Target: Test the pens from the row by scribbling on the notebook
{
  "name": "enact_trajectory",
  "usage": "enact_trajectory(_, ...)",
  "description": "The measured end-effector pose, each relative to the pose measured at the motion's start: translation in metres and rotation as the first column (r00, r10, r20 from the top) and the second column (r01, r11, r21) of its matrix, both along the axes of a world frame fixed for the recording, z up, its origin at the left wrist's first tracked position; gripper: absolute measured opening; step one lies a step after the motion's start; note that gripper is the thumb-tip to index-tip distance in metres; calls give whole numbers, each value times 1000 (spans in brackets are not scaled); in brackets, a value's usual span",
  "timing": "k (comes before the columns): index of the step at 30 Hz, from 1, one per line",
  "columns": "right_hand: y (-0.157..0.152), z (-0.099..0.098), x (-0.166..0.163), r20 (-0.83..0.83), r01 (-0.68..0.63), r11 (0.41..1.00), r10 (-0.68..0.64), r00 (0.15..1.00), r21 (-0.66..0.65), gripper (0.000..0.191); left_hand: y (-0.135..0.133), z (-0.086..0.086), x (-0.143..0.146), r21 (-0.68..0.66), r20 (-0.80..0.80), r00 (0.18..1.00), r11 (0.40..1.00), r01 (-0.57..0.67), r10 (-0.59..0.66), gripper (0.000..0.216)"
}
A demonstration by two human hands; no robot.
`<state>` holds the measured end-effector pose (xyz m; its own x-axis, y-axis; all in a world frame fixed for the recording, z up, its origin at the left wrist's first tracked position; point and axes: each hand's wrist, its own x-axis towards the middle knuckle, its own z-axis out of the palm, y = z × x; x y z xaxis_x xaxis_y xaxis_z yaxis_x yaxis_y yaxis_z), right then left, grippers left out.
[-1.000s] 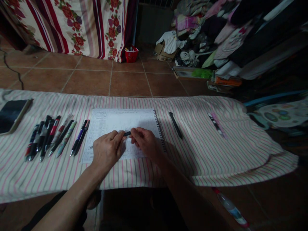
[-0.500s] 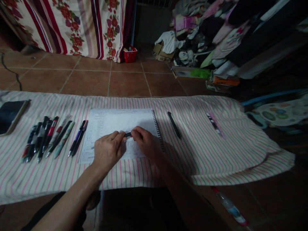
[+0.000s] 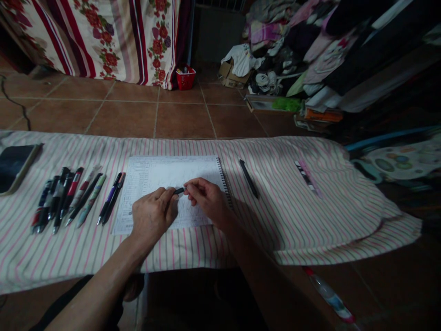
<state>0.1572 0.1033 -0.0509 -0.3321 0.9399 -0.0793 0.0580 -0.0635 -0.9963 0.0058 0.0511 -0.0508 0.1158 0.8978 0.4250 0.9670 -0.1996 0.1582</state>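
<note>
My left hand (image 3: 151,211) is closed around a dark pen (image 3: 178,191), whose end sticks out to the right between my hands. The fingertips of my right hand (image 3: 206,197) pinch at that end; whether a small part sits between them I cannot make out. Both hands are over a spiral-bound notebook (image 3: 168,168) with printed and handwritten pages. To its left lie a purple-and-black pen and a dark pen (image 3: 112,198) side by side, then a cluster of several pens (image 3: 69,197). A black pen (image 3: 248,178) lies right of the spiral.
A striped cloth (image 3: 310,220) covers the table. A phone (image 3: 17,168) lies at the far left, and a pink-and-black item (image 3: 306,177) on the right. On the floor are a red basket (image 3: 186,79) and a plastic bottle (image 3: 329,294).
My right fingers have shifted slightly up and to the right at the pen's end, opening out a little. My left hand has moved slightly left, still holding the pen.
</note>
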Motion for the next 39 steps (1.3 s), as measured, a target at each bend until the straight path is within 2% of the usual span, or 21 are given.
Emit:
enact_trajectory(5, 0, 0, 1, 6, 13, 1000, -12, 1000, -27, 17, 1, 0, 0, 5, 2, 1000, 1000, 13, -13, 28)
enact_trajectory(14, 3, -3, 7, 16, -13, 1000, 13, 1000, 5, 17, 0, -4, 3, 5, 3, 1000, 1000, 13, -13, 26)
enact_trajectory(18, 3, -6, 5, 7, 32, 999, -32, 999, 12, 18, 0, -4, 3, -34, 20, 1000, 999, -4, 5, 27)
enact_trajectory(23, 5, -10, 4, -34, 113, 992, -115, 993, -63, 18, 0, -4, 2, -53, 50, 999, 999, 7, -4, 27)
enact_trajectory(32, 4, -7, 4, -50, 129, 984, -136, 989, -123, 12, 0, -2, 3, -38, 18, 1000, 999, 1, 0, 27)
enact_trajectory(39, 7, -8, 6, -74, 141, 977, -155, 985, -162, 18, 0, -2, 3, -42, -12, 1000, 999, -1, 1, 28)
